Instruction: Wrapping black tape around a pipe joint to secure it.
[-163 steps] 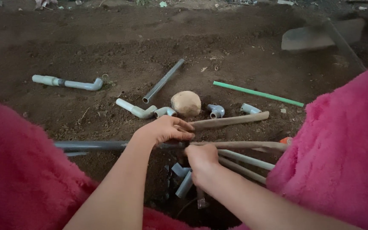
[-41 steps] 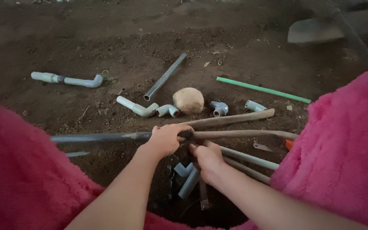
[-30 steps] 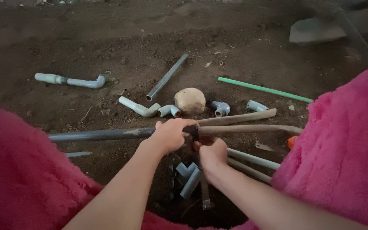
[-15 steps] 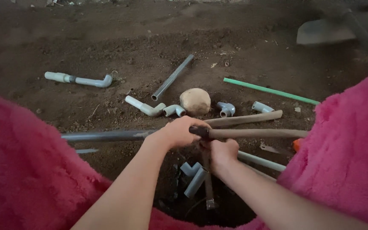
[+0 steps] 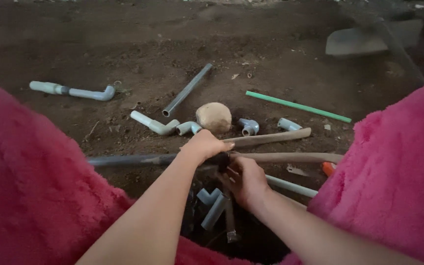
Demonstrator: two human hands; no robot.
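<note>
Two bare hands meet at a joint between a grey pipe (image 5: 128, 160) on the left and a tan pipe (image 5: 290, 157) on the right, lying across dirt (image 5: 123, 44). The left hand (image 5: 206, 145) grips over the joint; the right hand (image 5: 245, 180) seems to pinch it below. Pushing both ends in straight should seat them best.

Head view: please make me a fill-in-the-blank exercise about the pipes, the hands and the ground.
1. The long thin rod lying at the upper right is ____ in colour.
2. The round stone rests on bare ____.
3. The left hand lies on a long ____ pipe.
4. Both knees are covered by fluffy ____ fabric.

Missing words: green; soil; grey; pink
</note>
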